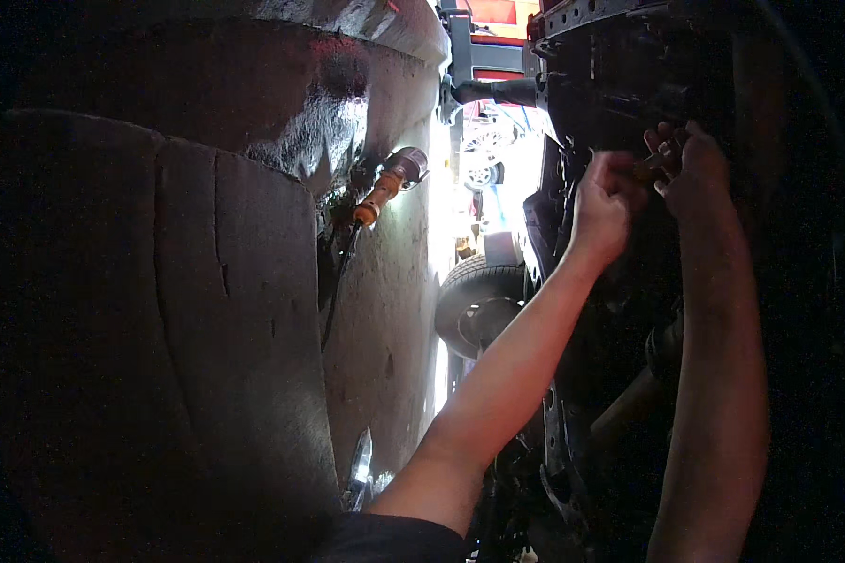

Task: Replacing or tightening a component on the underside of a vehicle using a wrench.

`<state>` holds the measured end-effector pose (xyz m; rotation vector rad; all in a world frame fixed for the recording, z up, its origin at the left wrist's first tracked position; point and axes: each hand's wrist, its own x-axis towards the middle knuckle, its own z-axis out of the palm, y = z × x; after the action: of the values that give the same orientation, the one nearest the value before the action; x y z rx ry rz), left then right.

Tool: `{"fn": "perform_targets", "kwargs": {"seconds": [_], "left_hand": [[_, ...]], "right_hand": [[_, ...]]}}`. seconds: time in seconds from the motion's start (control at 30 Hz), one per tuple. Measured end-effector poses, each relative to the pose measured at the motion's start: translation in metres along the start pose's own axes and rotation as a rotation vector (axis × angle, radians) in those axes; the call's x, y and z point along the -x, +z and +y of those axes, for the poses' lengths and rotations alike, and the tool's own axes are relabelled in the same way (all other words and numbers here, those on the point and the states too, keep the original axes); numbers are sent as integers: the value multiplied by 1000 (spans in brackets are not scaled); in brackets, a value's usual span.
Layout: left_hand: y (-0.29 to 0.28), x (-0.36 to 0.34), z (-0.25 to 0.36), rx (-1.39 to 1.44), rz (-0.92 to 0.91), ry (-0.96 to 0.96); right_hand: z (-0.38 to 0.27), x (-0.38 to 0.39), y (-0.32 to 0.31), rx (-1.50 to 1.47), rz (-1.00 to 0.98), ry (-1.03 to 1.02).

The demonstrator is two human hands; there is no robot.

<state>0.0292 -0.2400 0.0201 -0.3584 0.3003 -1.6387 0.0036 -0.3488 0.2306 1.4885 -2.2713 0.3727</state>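
Underbody assembly [610,80] lies dark beyond my left hand [603,208] and right hand [699,174], its long edge running roughly top to bottom. I note the left, curled and blurred, nearer that edge; right fingers bent. Whether either grips anything, I cannot tell.

Short-dark-sleeved left arm [512,375] points to one o'clock, bare left hand [599,211] curled; bare right arm [718,375] to twelve, right hand [703,174] half-curled.

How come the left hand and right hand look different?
The left hand looks blurry; the right hand looks clearer. Below the left hand, the left forearm slants; below the right hand, the right forearm stands nearly upright. Both hands are bare and close together.
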Motion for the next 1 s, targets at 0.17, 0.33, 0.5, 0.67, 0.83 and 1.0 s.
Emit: {"fn": "perform_targets", "kwargs": {"seconds": [0.17,0.33,0.5,0.67,0.83,1.0], "left_hand": [[-48,-1,-10,-127,-360,-187],[-9,3,8,216,50,-55],[-43,-6,-5,12,-356,-23],[-17,-9,15,436,3,-233],[-36,-29,15,116,69,-560],[-22,-12,-1,-142,135,153]], "right_hand": [[-42,84,89,-435,159,320],[5,43,7,-77,67,102],[33,-17,20,-108,-93,11],[25,-28,-11,16,-74,-62],[-11,37,54,20,32,126],[-11,31,43,-14,-52,23]]}}
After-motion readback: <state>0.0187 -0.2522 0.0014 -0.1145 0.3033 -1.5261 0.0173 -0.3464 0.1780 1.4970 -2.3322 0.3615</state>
